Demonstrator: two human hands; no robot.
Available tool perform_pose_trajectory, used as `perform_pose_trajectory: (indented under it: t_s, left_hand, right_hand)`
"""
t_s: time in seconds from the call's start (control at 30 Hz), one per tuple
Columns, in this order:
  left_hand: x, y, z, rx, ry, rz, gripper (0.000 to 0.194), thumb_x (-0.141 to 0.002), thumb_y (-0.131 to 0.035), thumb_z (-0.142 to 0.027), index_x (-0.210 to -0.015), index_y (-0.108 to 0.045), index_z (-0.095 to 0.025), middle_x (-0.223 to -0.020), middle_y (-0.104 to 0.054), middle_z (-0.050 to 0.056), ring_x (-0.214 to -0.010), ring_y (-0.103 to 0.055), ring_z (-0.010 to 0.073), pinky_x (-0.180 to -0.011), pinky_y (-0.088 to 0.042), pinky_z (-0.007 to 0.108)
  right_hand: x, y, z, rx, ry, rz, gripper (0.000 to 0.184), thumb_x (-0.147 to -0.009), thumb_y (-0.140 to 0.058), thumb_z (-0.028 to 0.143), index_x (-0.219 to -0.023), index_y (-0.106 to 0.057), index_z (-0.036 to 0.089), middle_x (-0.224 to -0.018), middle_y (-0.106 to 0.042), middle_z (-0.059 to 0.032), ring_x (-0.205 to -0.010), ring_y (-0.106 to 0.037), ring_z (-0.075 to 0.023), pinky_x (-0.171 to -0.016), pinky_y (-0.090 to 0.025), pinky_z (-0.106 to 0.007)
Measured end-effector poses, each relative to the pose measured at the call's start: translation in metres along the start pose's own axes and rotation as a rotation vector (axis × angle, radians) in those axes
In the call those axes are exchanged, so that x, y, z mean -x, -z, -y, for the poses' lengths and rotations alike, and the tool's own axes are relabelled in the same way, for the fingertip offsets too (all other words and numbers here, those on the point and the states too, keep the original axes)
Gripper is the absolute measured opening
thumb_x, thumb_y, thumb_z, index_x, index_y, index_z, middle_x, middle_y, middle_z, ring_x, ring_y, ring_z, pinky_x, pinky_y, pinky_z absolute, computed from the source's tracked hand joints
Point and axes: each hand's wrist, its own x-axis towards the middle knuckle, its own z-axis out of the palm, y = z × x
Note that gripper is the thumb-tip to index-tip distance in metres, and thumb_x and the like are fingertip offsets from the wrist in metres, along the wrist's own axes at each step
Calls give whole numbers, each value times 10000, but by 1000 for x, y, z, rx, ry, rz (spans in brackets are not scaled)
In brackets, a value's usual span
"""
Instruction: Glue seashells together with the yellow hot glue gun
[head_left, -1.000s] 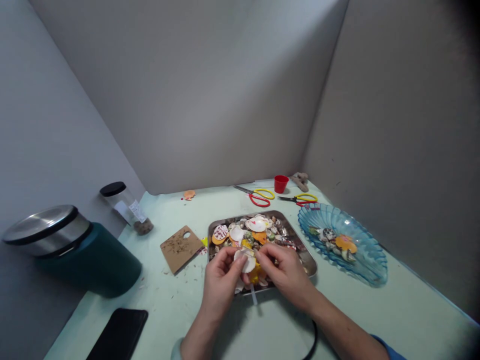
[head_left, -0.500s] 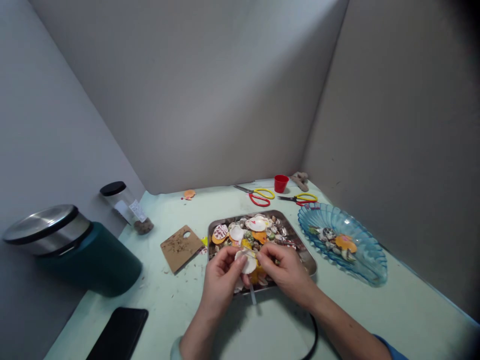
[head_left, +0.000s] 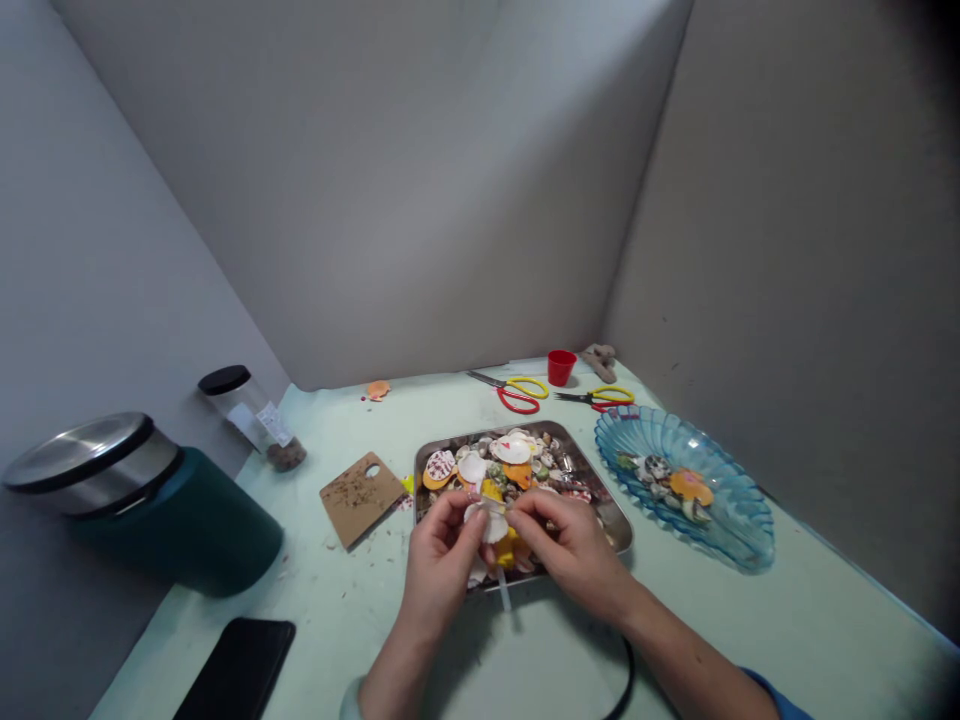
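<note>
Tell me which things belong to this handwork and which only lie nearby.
Seemingly in use:
white fan-shaped shell in left hand
right hand at its edge
silver rectangular metal tray of shells

Probably lying about:
teal cylindrical bottle
red tapered cup

Back wall (head_left: 420,250): plain grey, beyond the fingers (head_left: 470,545)
Left wall (head_left: 82,250): bluish grey, left of them
Right wall (head_left: 810,250): darker grey, right of them
Tabletop (head_left: 337,620): mint green, below them, perhaps sheet-covered
Light (head_left: 600,60): soft, brightest high beyond them
</note>
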Motion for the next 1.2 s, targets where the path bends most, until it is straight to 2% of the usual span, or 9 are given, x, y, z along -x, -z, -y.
perform_pose_trajectory:
  t_s: [0.2, 0.43, 0.77, 0.93, 1.2]
  left_hand:
    - [0, 0, -1, -34, 15, -2, 444, -693, -798, -465, -959, -658, -138, -562, -642, -21, -444, -575, 103, -448, -453, 190]
    - [0, -2, -2, 3, 18, 23, 422, -662, -816, -484, -844, -624, -155, -607, -643, -30, -388, -548, 83, -400, -409, 184]
    - [1, -1, 0, -11, 14, 45, 391, -714, -781, -489, -826, -619, -151, -606, -621, -32, -421, -534, 71, -423, -392, 172]
    - [0, 0, 0, -11, 11, 54, 380, -718, -780, -483, -812, -607, -158, -619, -619, -33, -428, -537, 76, -422, -393, 179]
    - [1, -2, -3, 3, 9, 57, 386, -707, -787, -486, -783, -593, -161, -606, -609, -34, -429, -522, 74, -420, -390, 179]
  right_hand:
    - [1, 2, -2, 8, 12, 27, 299, -956, -505, 333, -693, -554, 198, -637, -560, 14, -590, -517, -138, -578, -377, -257]
    - [-2, 2, 0, -100, -117, 91, 301, -925, -517, 353, -664, -506, 205, -587, -541, 20, -537, -524, -138, -508, -372, -243]
    - [-5, 6, 2, -150, -155, 138, 317, -917, -523, 369, -647, -495, 205, -576, -538, 23, -540, -512, -134, -512, -375, -238]
    - [-3, 6, 3, -112, -143, 112, 315, -903, -530, 356, -629, -486, 206, -568, -514, 30, -535, -478, -127, -508, -356, -235]
    - [-5, 4, 2, -98, -141, 98, 310, -904, -521, 343, -629, -506, 201, -573, -550, 16, -545, -506, -135, -522, -376, -245]
